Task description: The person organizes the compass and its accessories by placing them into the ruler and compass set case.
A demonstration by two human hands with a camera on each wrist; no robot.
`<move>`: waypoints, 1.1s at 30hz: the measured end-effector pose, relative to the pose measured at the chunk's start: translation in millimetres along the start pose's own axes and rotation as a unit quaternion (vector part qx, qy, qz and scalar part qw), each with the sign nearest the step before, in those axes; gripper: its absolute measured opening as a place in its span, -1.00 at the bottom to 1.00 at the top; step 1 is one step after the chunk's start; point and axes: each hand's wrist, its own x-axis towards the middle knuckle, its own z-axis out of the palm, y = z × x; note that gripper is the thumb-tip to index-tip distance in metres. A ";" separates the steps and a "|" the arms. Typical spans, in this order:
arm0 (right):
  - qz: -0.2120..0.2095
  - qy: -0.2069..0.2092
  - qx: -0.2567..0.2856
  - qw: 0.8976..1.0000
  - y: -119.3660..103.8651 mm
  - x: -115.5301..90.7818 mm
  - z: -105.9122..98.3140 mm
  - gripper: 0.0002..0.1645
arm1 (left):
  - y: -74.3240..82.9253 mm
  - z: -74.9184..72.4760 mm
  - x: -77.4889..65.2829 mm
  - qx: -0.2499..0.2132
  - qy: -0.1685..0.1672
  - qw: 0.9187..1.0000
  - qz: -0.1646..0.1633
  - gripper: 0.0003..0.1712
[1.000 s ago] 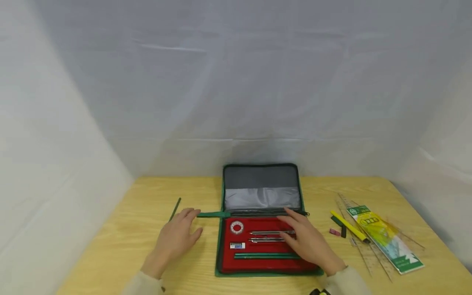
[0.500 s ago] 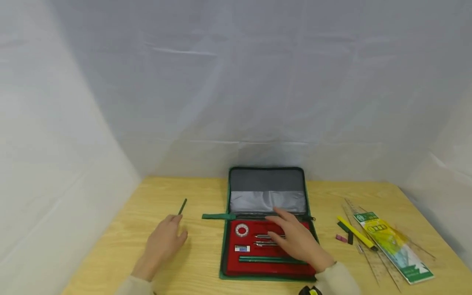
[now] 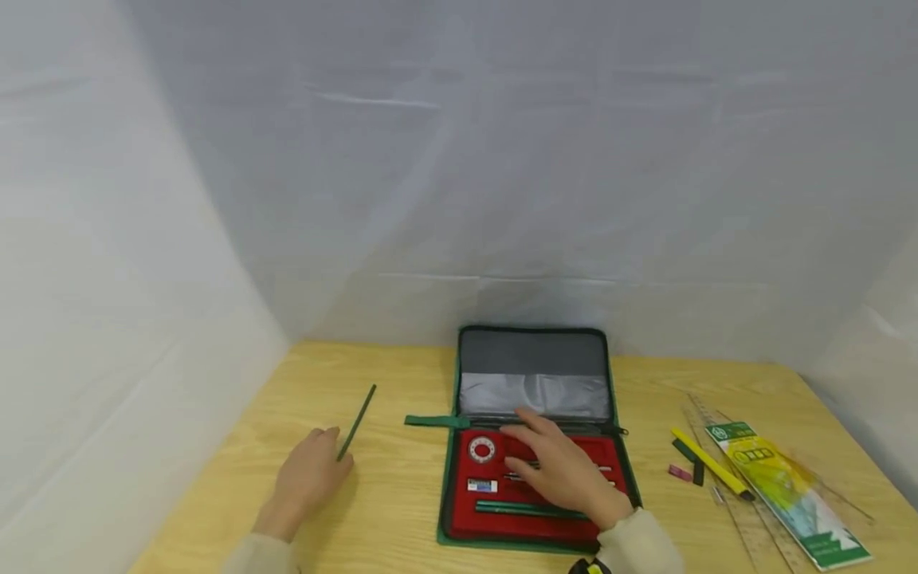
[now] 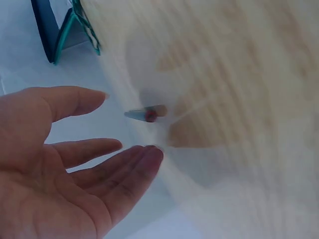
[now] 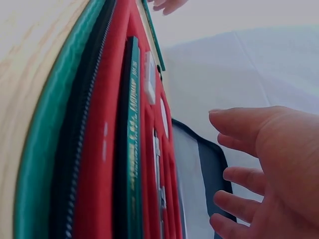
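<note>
A green pencil (image 3: 356, 422) lies slanted on the table, left of an open zip case (image 3: 527, 533) with a red tray. Close beside the pencil's near end is my left hand (image 3: 308, 478). The left wrist view has the pencil (image 4: 147, 114) end-on, apart from thumb and fingers, which are spread and hold nothing. Over the tray hovers my right hand (image 3: 559, 474), fingers loosely extended, partly hiding metal drawing tools (image 3: 512, 477). Two green pencils (image 3: 527, 509), a white-blue eraser (image 3: 482, 485) and a white ring-shaped dial (image 3: 472, 450) sit in the tray.
Right of the case lie a yellow cutter knife (image 3: 706, 460), a pink piece (image 3: 680, 473), a dark green piece (image 3: 698, 472), clear rulers (image 3: 749, 530) and a printed packet (image 3: 796, 498). A green strap (image 3: 430, 421) sticks out leftward. White sheeting (image 3: 459, 199) encloses the table.
My left hand has moved away from the case's strap, down and left beside the pencil, uncovering more of it. My right hand has shifted slightly left over the tray. The head view has turned left.
</note>
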 end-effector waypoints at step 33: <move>0.004 -0.017 0.019 1.000 12.5 -7.2 11.5 -0.47 | -9.6 4.2 33.4 -0.012 -0.010 0.999 -0.046 -0.61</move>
